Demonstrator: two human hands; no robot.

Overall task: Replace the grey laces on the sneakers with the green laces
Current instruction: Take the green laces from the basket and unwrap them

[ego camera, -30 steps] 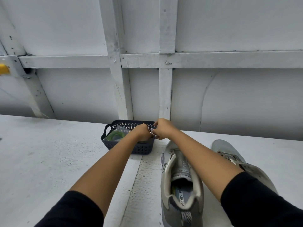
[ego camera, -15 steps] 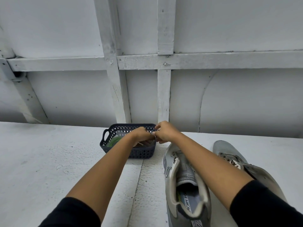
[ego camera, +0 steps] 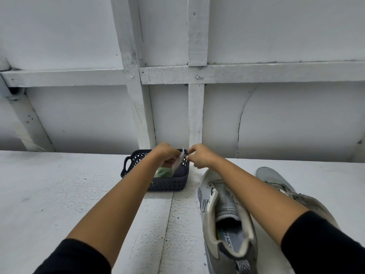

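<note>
Nearest, a grey mesh sneaker with a cream collar (ego camera: 223, 212) lies heel toward the person on the white painted table (ego camera: 59, 194). I can make out no lace across its tongue. A second grey sneaker (ego camera: 276, 180) lies just beyond it to the right. Farther out, the left hand (ego camera: 166, 155) is curled round a clear plastic packet (ego camera: 177, 164) that holds the green laces (ego camera: 163, 172), and the right hand (ego camera: 199, 156) pinches the packet's upper edge. The step looks like opening the packet: keep the left grip low and firm, and part the top gently over the basket so nothing drops. Beneath the hands, the packet's lower end hangs into the dark blue perforated plastic basket (ego camera: 167, 186); anything else inside is hidden.
</note>
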